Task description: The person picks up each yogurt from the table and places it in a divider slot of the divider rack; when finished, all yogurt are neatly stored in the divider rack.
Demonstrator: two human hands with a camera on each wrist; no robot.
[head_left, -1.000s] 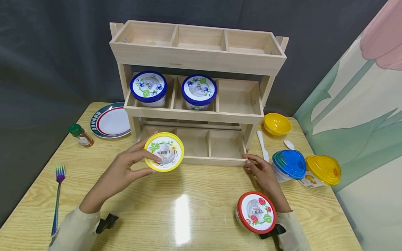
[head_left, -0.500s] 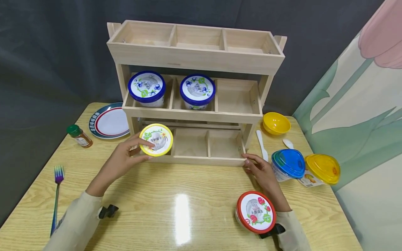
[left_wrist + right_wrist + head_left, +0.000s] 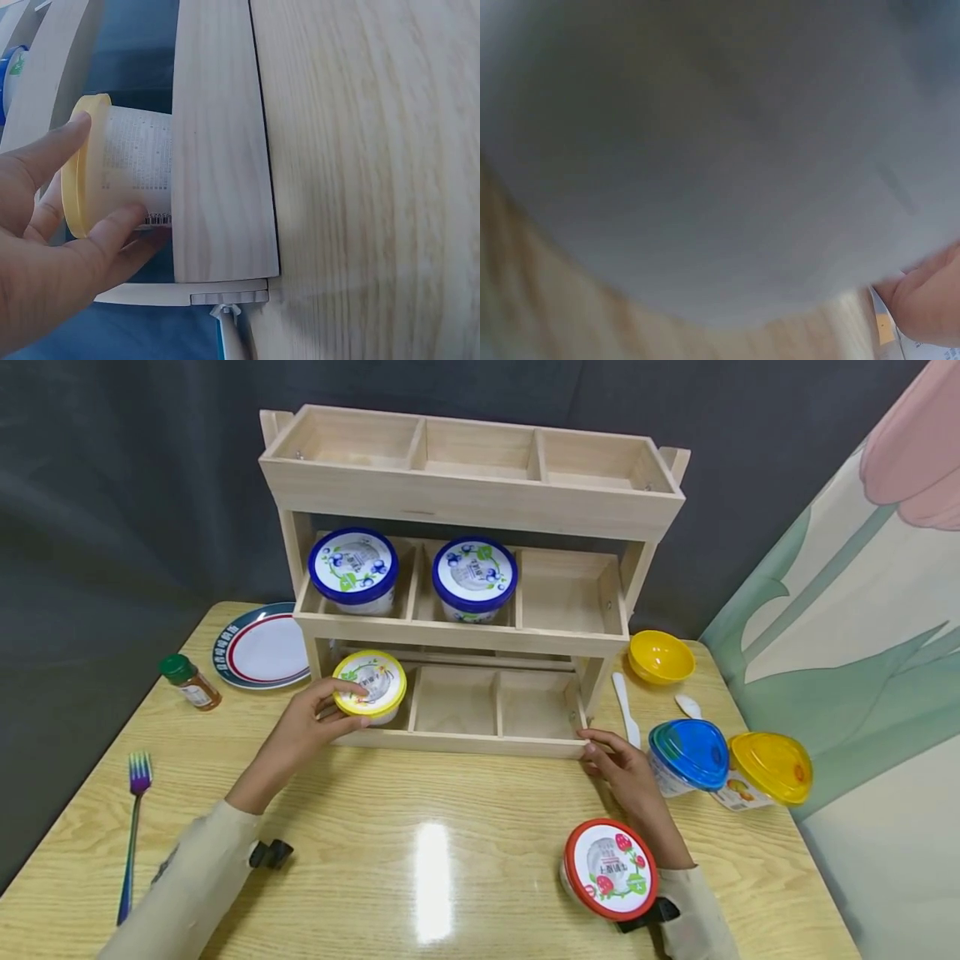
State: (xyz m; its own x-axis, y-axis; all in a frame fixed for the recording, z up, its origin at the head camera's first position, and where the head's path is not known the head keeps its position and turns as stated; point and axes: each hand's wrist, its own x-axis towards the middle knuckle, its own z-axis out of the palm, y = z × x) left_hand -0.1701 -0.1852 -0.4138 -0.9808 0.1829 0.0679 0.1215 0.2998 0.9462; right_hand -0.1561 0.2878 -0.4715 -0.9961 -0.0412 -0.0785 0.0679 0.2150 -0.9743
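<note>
My left hand (image 3: 300, 722) grips a yellow-lidded tub (image 3: 382, 689), fingers over its lid and thumb at its near side. The tub is over the left compartment of the wooden rack's bottom tier (image 3: 465, 744). In the left wrist view, the white wall of the tub (image 3: 139, 150) is partly hidden behind the rack's front board (image 3: 221, 150). At the bottom tier's right front corner, my right hand (image 3: 628, 777) holds the wood between thumb and fingers. A red-lidded tub (image 3: 611, 870) stands beside the right wrist; a blurred pale surface fills most of the right wrist view.
Two blue-lidded tubs, left (image 3: 354, 568) and centre (image 3: 475, 577), sit in the middle tier. Left of the rack are a plate (image 3: 270, 647), a spice jar (image 3: 191, 683) and a fork (image 3: 135, 827). Rightward stand a yellow bowl (image 3: 662, 657), white knife (image 3: 626, 710), and blue-lidded container (image 3: 688, 756).
My left hand has carried the yellow-lidded tub back and leftward, from in front of the rack down into the bottom tier's left compartment. The right hand has stayed at the corner.
</note>
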